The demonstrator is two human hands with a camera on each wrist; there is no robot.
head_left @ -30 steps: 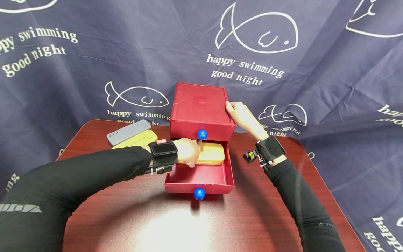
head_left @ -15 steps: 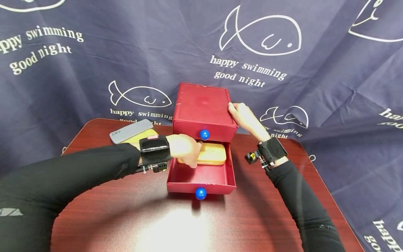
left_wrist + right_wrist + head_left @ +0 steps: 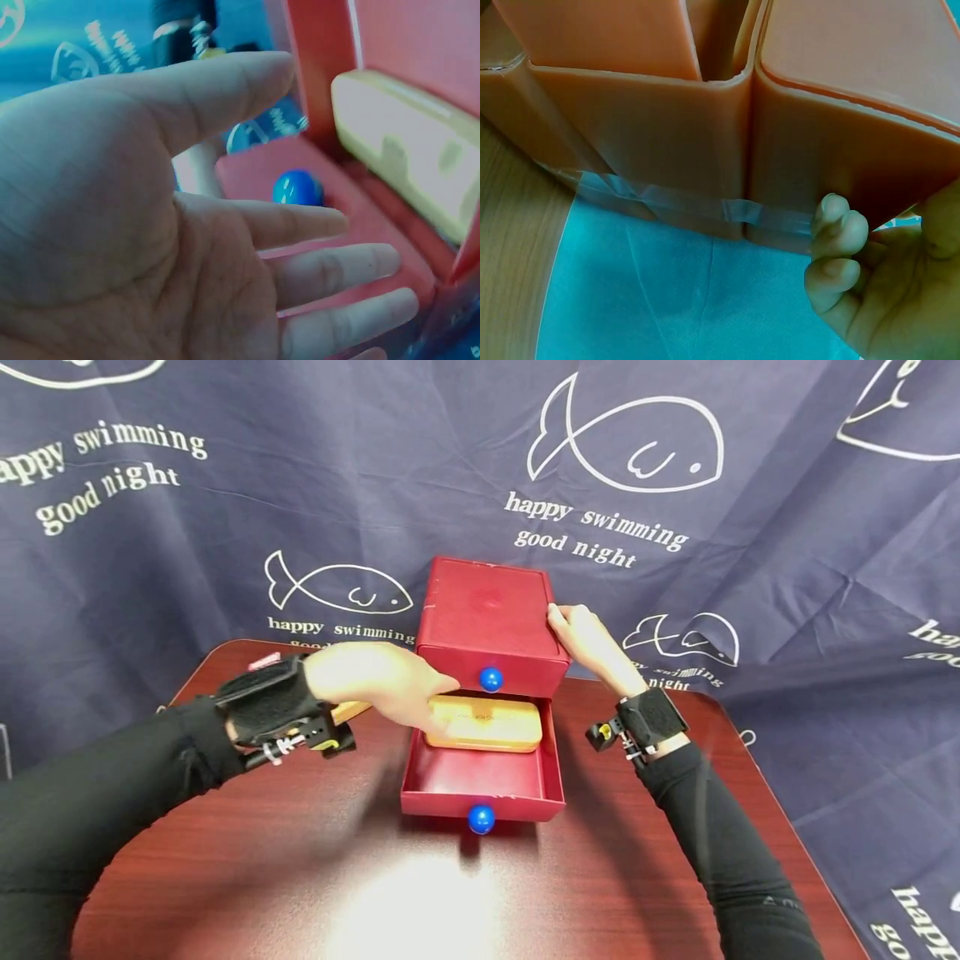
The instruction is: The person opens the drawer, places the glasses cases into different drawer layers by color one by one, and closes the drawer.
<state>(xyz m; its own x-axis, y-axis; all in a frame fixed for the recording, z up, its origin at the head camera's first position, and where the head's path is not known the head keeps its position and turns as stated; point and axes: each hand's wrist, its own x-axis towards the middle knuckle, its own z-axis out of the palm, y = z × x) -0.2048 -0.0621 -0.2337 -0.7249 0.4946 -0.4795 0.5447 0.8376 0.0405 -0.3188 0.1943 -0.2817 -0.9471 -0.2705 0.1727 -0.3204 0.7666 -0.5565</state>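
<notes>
Yellow case (image 3: 483, 723) lies flat in the pulled-out lower drawer (image 3: 480, 781) of the red drawer box (image 3: 491, 622), pushed toward the drawer's back, partly under the upper drawer front. Long axis runs left-right, across the drawer, square to the pull direction.

Left hand (image 3: 378, 681) sits just left of the case, fingers relaxed and spread, holding nothing; fingertips reach the case's left end, touching or just off, hard to tell from the head view. In the left wrist view the left hand (image 3: 150, 232) is plainly released, palm facing the drawer, case (image 3: 409, 150) just beyond the fingertips, lower blue knob (image 3: 298, 187) beyond the palm. Left hand is the nearer one to the case by far.

Right hand (image 3: 588, 639) is on the far side of the case, up at the box's right back corner, fingers curled round that edge, bracing the box. The right wrist view shows the curled fingers (image 3: 840, 247) against the box wall, with a strip of clear tape (image 3: 690, 202) across it.

Upper drawer is pushed in, its blue knob (image 3: 491, 679) just above the case. Lower knob (image 3: 480, 818) is on the drawer front, toward the person from the left hand.

Bench (image 3: 300, 860) is dark red wood grain with a bright glare patch in front of the drawer. Behind the left hand a second yellowish thing peeks out on the bench, mostly hidden. Room backdrop is a navy cloth (image 3: 225, 485) printed with white fish outlines and words.
</notes>
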